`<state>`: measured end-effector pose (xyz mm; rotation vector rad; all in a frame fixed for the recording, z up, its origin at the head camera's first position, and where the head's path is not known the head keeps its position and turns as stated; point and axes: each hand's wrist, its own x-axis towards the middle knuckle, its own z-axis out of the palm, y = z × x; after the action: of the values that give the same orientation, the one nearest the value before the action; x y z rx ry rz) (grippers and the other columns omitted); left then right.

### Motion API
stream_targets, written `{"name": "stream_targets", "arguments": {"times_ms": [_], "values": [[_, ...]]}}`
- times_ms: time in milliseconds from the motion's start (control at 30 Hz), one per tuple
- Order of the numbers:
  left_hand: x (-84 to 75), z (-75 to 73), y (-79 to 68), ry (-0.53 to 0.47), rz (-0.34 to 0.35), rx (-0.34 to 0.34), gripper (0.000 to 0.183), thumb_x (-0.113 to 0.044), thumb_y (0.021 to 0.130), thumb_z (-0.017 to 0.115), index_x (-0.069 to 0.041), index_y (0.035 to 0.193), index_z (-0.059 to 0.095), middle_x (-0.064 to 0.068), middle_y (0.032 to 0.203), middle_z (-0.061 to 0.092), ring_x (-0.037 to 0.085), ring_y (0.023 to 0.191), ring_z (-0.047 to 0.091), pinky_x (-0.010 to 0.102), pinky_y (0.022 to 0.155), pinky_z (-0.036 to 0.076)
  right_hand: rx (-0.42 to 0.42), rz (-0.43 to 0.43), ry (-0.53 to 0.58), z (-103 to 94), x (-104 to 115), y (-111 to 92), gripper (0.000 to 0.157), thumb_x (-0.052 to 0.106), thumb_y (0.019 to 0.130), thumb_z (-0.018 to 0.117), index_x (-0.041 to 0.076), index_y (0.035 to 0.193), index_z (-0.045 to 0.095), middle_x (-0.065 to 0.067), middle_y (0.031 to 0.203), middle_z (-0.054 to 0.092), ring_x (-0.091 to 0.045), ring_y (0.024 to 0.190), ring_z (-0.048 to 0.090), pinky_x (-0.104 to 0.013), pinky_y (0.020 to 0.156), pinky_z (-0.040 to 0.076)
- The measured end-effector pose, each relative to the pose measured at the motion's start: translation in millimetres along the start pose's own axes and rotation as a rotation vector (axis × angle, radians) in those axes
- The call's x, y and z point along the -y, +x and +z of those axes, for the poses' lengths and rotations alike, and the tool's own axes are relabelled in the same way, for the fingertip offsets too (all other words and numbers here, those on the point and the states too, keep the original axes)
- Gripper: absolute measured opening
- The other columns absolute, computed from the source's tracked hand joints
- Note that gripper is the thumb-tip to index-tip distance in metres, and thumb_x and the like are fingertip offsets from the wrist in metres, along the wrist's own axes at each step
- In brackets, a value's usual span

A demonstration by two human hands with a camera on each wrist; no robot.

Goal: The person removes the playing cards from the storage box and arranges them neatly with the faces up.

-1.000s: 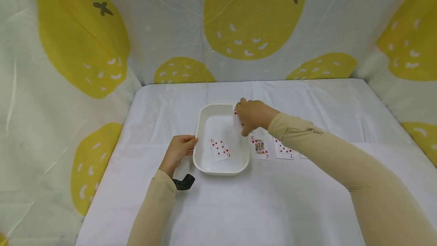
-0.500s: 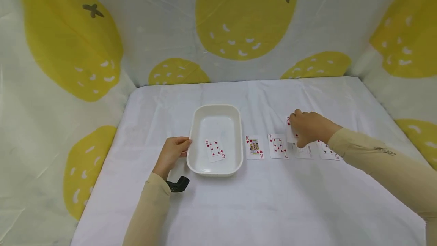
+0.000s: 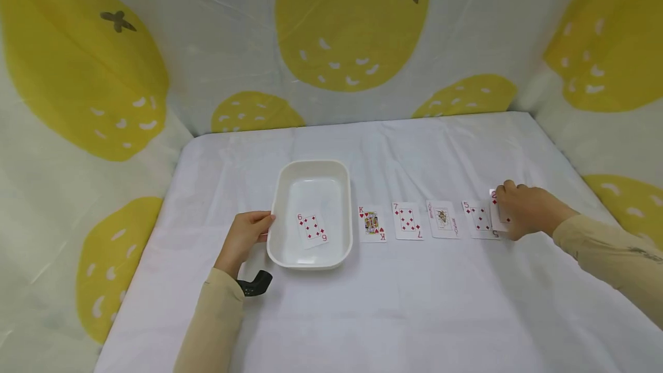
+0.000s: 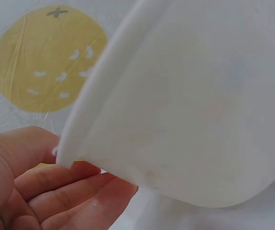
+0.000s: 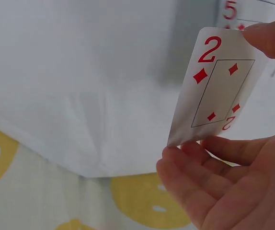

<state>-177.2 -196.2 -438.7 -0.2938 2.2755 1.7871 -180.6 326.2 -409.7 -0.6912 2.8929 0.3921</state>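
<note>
My left hand (image 3: 242, 239) pinches the left rim of a white plastic tray (image 3: 309, 169), thumb on top and fingers underneath, as the left wrist view shows. Inside the tray lies a six of diamonds playing card (image 3: 312, 230). Over at the right, my right hand (image 3: 533, 209) holds a two of diamonds playing card (image 5: 214, 91) by its edges, between thumb and fingertips. In the head view this card partly overlaps a five of diamonds (image 3: 477, 219), and the hand covers much of it.
Right of the tray, a row of face-up cards runs along the white tablecloth (image 3: 393, 304): a king of hearts (image 3: 372, 224), a seven of diamonds (image 3: 408, 221), a joker (image 3: 442, 219) and the five. A lemon-printed curtain (image 3: 243, 33) surrounds the table.
My right hand has carried the two of diamonds from above the tray to the far right of the row, uncovering the other cards. The left hand keeps its hold on the tray.
</note>
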Motion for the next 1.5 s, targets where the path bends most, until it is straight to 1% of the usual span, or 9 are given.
{"name": "stream_targets", "arguments": {"times_ms": [233,400,500,700,867,1067,1167,1300,1500], "values": [[4.7,-9.4,-0.4,0.030,-0.003,-0.021,0.033,-0.016,0.079,0.056,0.004,0.104,0.054,0.019,0.097,0.056,0.024,0.078,0.056,0.030,0.062,0.049,0.035,-0.009,0.032,25.8,-4.9,-8.5,0.069,0.024,0.040,0.068,-0.012,0.093,0.043,-0.014,0.079,0.041,-0.022,0.058,0.040,-0.033,0.044,0.041],[34.3,-19.8,14.3,-0.010,0.053,-0.001,0.039,-0.026,0.075,0.061,0.001,0.103,0.057,0.010,0.088,0.060,0.015,0.071,0.058,0.026,0.057,0.049,0.036,-0.036,0.038,37.1,-5.0,-8.7,0.070,0.023,0.040,0.067,-0.011,0.096,0.041,-0.016,0.086,0.041,-0.025,0.064,0.043,-0.036,0.046,0.042],[38.8,-22.2,15.3,-0.026,0.069,0.002,0.042,-0.029,0.073,0.062,0.001,0.102,0.057,0.009,0.086,0.060,0.015,0.071,0.058,0.027,0.057,0.049,0.043,-0.045,0.056,40.8,-5.1,-7.5,0.072,0.021,0.040,0.065,-0.012,0.099,0.040,-0.018,0.089,0.041,-0.028,0.067,0.045,-0.037,0.046,0.042],[17.4,-14.6,0.7,0.018,0.019,-0.041,0.040,-0.025,0.075,0.061,0.003,0.103,0.056,0.012,0.089,0.059,0.015,0.071,0.058,0.027,0.058,0.049,0.026,-0.052,0.036,31.2,-5.2,-2.9,0.076,0.025,0.042,0.072,-0.013,0.100,0.039,-0.018,0.088,0.043,-0.030,0.072,0.047,-0.041,0.057,0.045],[-1.0,-7.7,-7.0,0.013,-0.010,-0.026,0.032,-0.014,0.079,0.056,0.005,0.104,0.054,0.020,0.095,0.056,0.019,0.074,0.058,0.029,0.059,0.049,-0.008,-0.065,0.076,-9.5,8.2,16.4,0.072,0.021,0.058,0.069,-0.016,0.109,0.034,-0.028,0.106,0.040,-0.040,0.093,0.043,-0.048,0.075,0.039],[6.6,1.1,4.4,0.000,0.017,-0.035,0.033,-0.018,0.077,0.059,0.003,0.102,0.056,0.019,0.094,0.057,0.023,0.076,0.057,0.031,0.060,0.049,-0.035,-0.132,0.147,-64.0,52.0,56.4,0.070,0.024,0.073,0.059,-0.014,0.120,0.025,-0.029,0.122,0.028,-0.040,0.110,0.030,-0.047,0.089,0.028],[6.8,5.5,6.0,-0.001,0.022,-0.038,0.033,-0.018,0.077,0.059,0.004,0.101,0.057,0.020,0.093,0.057,0.025,0.076,0.057,0.032,0.060,0.049,-0.055,-0.214,0.161,-84.5,81.6,78.5,0.071,0.029,0.076,0.056,-0.012,0.123,0.023,-0.027,0.124,0.027,-0.037,0.112,0.028,-0.044,0.092,0.026],[-3.0,10.1,0.7,0.009,-0.008,-0.035,0.030,-0.012,0.078,0.056,0.006,0.102,0.055,0.022,0.094,0.056,0.028,0.079,0.056,0.030,0.060,0.049,-0.078,-0.329,0.159,-105.4,126.9,106.2,0.071,0.036,0.077,0.053,-0.009,0.125,0.023,-0.025,0.125,0.028,-0.033,0.114,0.028,-0.040,0.094,0.025],[-4.0,16.0,0.4,0.008,-0.012,-0.039,0.029,-0.013,0.078,0.057,0.004,0.101,0.057,0.020,0.095,0.056,0.028,0.080,0.055,0.029,0.059,0.049,-0.014,-0.428,0.145,-130.7,198.0,141.0,0.074,0.042,0.072,0.058,-0.003,0.124,0.029,-0.015,0.124,0.032,-0.025,0.110,0.036,-0.032,0.092,0.030]]}}
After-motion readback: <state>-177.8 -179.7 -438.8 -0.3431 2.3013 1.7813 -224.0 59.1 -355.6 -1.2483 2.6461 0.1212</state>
